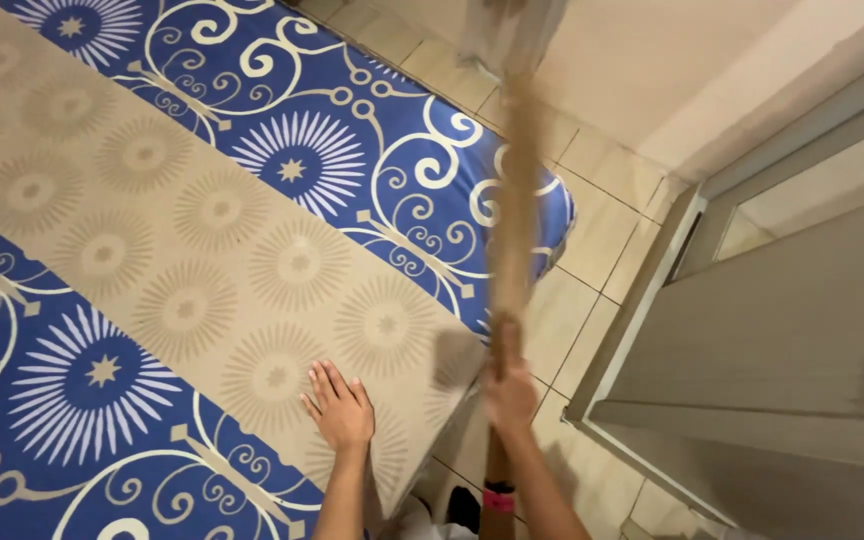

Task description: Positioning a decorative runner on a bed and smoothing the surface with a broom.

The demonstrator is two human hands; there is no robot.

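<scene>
My left hand (339, 408) lies flat, fingers spread, on the beige band of a patterned mattress (202, 250) near its corner. My right hand (508, 385) is closed around a long tan stick (514, 180), blurred, which runs up from my fist toward the top of the view, over the mattress edge and the floor. A dark and pink band (498, 495) sits on my right wrist.
The mattress is blue with white swirls and starbursts beside the beige band. Beige floor tiles (592, 240) run along its right side. A grey door or panel (782, 330) with a pale frame stands at the right. The wall (672, 60) is at the top.
</scene>
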